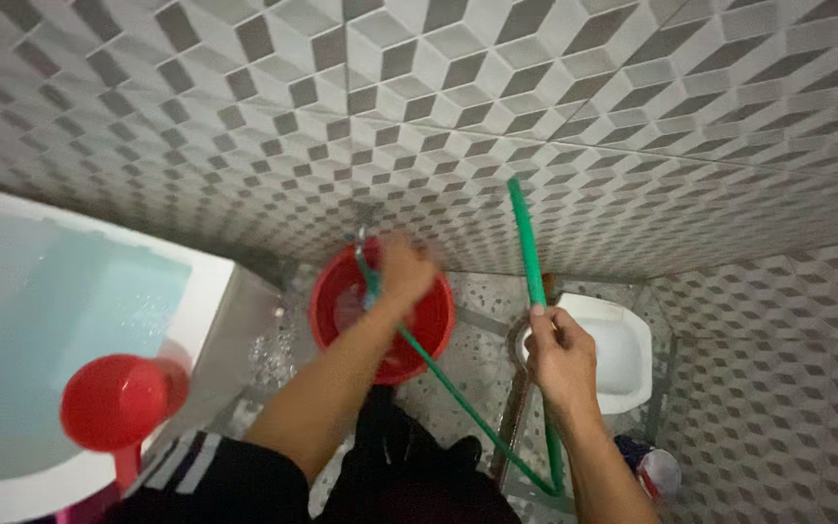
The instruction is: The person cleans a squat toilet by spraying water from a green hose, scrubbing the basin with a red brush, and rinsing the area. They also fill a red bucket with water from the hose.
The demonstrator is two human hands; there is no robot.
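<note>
a person's left hand [404, 270], blurred, grips a green hose [458, 393] end at the tap [360, 236] above a red bucket [327, 291]. the right hand [560, 354] is closed around the hose's upright length. some water appears to be in the bucket, which looks far from full.

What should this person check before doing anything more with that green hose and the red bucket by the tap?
1. Right hand has a firm hold on the green hose: ok, the fingers are closed around it.
2. Left hand is at the tap above the red bucket: ok, though the hand is blurred.
3. Hose end seated on the tap: cannot tell, the left hand hides it.
4. Bucket stands under the tap: ok.
5. Hose free of kinks: ok in the visible part, which loops low near the floor.
6. Water running: cannot tell.
</note>
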